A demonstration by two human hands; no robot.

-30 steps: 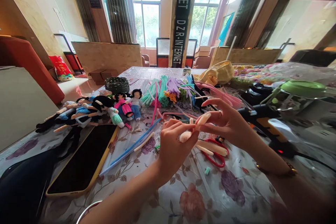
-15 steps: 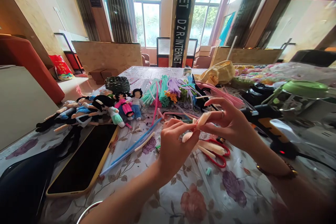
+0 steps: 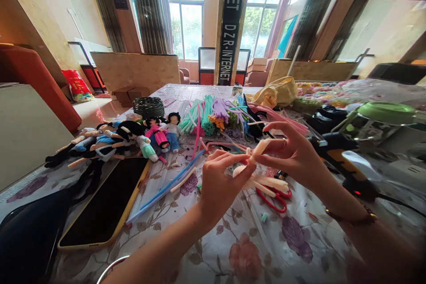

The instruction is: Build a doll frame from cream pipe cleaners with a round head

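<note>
My left hand (image 3: 221, 177) is closed in a pinch on a cream pipe-cleaner doll piece (image 3: 271, 183). Its coiled, rounded end lies half hidden behind the fingers, and straight lengths stick out to the right. My right hand (image 3: 288, 153) grips a fuzzy upper length of the same piece between thumb and fingers, close to the left fingertips. Under the work, red-handled scissors (image 3: 281, 208) lie on the flowered tablecloth (image 3: 246, 257), their blades hidden. A small green scrap (image 3: 264, 217) rests beside them.
Finished pipe-cleaner dolls (image 3: 133, 135) and a phone (image 3: 106, 204) lie left. Blue pipe cleaners (image 3: 166, 186) stretch toward coloured bundles (image 3: 209, 115) behind the hands. At right are a glue gun (image 3: 339, 159) with a lit red light and a green-lidded jar (image 3: 382, 111).
My right hand has shifted slightly right and turned a little, and the upper length it grips tilts further out. My left hand stays almost in place.
</note>
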